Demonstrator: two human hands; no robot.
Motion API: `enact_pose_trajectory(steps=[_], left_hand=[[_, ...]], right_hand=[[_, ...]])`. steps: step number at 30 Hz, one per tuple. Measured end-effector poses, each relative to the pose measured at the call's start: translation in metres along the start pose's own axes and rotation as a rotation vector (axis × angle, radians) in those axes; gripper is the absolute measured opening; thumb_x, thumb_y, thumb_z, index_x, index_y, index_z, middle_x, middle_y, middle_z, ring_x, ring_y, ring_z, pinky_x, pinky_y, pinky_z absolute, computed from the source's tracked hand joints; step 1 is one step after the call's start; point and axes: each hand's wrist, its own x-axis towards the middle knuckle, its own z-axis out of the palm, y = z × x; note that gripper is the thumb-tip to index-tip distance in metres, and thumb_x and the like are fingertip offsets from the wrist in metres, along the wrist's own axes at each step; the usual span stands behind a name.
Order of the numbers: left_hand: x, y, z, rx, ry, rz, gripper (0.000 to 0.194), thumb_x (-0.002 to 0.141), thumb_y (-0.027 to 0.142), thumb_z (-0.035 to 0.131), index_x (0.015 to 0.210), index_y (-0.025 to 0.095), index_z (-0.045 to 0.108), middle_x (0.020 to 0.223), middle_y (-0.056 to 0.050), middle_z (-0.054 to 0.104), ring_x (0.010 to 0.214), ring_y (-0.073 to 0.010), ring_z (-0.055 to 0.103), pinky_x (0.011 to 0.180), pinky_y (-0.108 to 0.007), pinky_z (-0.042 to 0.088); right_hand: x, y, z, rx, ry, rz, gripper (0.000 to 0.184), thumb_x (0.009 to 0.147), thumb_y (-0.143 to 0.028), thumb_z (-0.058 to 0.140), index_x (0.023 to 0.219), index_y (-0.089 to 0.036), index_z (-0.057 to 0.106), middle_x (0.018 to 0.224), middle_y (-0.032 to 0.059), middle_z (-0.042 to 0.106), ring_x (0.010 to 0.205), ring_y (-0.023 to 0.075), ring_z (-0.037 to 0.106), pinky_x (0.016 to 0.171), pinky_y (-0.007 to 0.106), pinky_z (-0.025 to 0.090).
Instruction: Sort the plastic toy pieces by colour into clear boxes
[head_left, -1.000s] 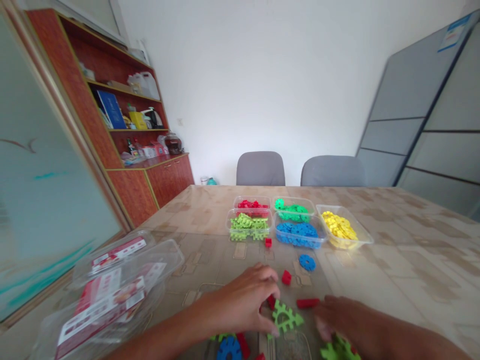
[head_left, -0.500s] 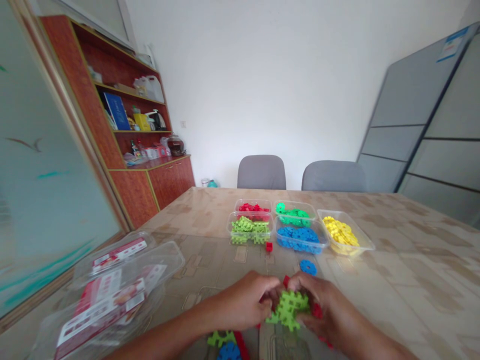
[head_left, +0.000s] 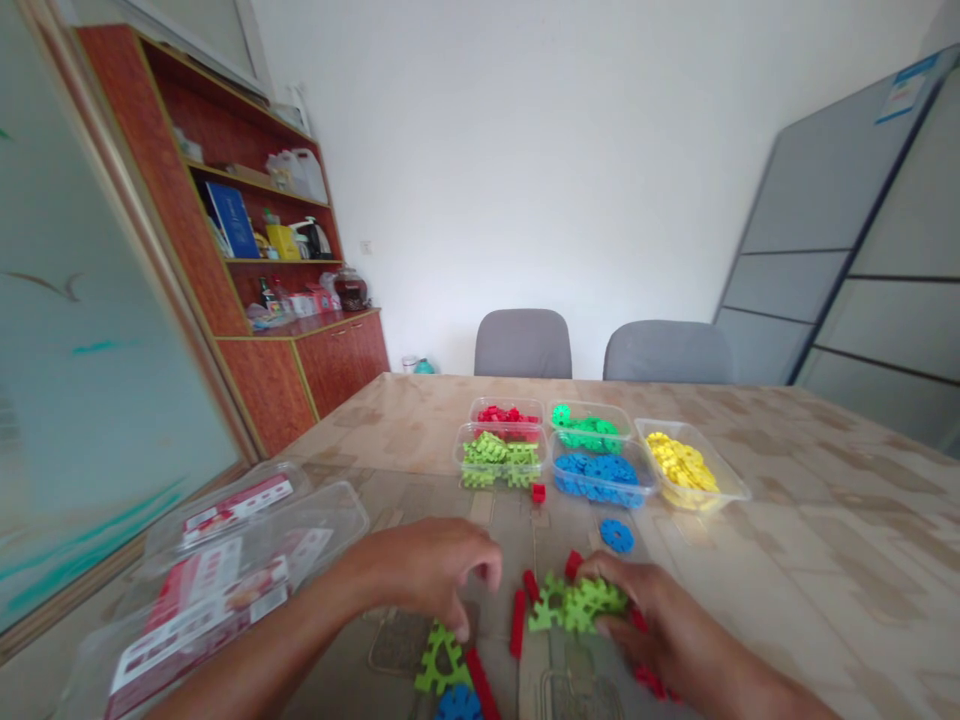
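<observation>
My right hand (head_left: 645,610) grips a light green toothed building-block assembly (head_left: 577,604) between thumb and fingers. Red pieces (head_left: 573,563) stick out around it, some partly hidden by the hand. My left hand (head_left: 439,570) hovers with thumb and fingers apart and nothing between them. Just below its thumb lies a second light green toothed piece (head_left: 441,660), touching or close to a blue notched disc (head_left: 459,703) and a long red strip (head_left: 482,685). Between the two hands, another red strip (head_left: 517,623) lies on the table.
Clear boxes hold red blocks (head_left: 506,418), light green pieces (head_left: 499,460), green discs (head_left: 590,433), blue discs (head_left: 600,474) and yellow discs (head_left: 681,462). A loose blue disc (head_left: 616,536) and red block (head_left: 538,493) lie before them. Clear lids (head_left: 341,515) are stacked at left.
My left hand has let go of the green assembly and moved left, opening above the lower green piece. My right hand stays on the assembly, and the red strips between are now visible.
</observation>
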Motion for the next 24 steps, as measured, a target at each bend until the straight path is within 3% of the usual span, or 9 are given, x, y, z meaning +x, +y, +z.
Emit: enact_pose_trajectory(steps=[4,9,17,20,24], left_hand=[[0.004,0.003,0.003,0.135,-0.072,-0.012,0.043,0.057,0.020,0.084,0.093,0.025,0.063,0.096,0.002,0.062,0.081,-0.0199,0.060,0.059,-0.023,0.037],[0.000,0.004,0.012,0.168,-0.091,-0.025,0.041,0.052,0.020,0.085,0.085,0.023,0.062,0.098,0.002,0.059,0.080,-0.0199,0.059,0.057,-0.024,0.036],[-0.015,-0.018,0.027,-0.080,-0.021,0.011,0.016,0.068,0.014,0.074,0.069,0.019,0.059,0.077,0.005,0.059,0.071,-0.0127,0.057,0.062,-0.020,0.038],[-0.015,-0.022,0.026,-0.177,-0.003,-0.024,0.012,0.072,0.012,0.068,0.077,0.020,0.061,0.075,0.005,0.058,0.069,-0.0123,0.056,0.063,-0.019,0.040],[-0.022,-0.020,0.018,-0.146,-0.010,-0.038,0.031,0.070,0.013,0.069,0.098,0.024,0.061,0.092,0.003,0.060,0.082,-0.0155,0.057,0.071,-0.020,0.042]], right_hand=[[0.002,0.003,-0.005,-0.019,0.059,0.018,0.013,0.081,-0.015,0.051,0.092,-0.019,0.056,0.084,0.0008,0.064,0.078,0.0173,0.058,0.071,0.024,0.044],[-0.001,0.007,-0.011,-0.009,0.029,0.042,0.006,0.084,-0.020,0.050,0.086,-0.019,0.055,0.076,-0.0011,0.058,0.071,0.0159,0.052,0.064,0.024,0.042],[0.001,0.016,-0.007,0.013,-0.009,0.033,0.004,0.083,-0.022,0.052,0.080,-0.019,0.052,0.069,-0.0039,0.049,0.063,0.0127,0.044,0.056,0.022,0.035],[0.001,0.019,-0.006,-0.017,-0.018,0.021,0.005,0.083,-0.022,0.053,0.079,-0.019,0.051,0.066,-0.0055,0.045,0.060,0.0113,0.041,0.052,0.020,0.031],[0.000,0.019,-0.007,-0.032,-0.023,0.018,0.003,0.083,-0.021,0.053,0.081,-0.019,0.054,0.066,-0.0050,0.048,0.060,0.0120,0.044,0.052,0.021,0.033]])
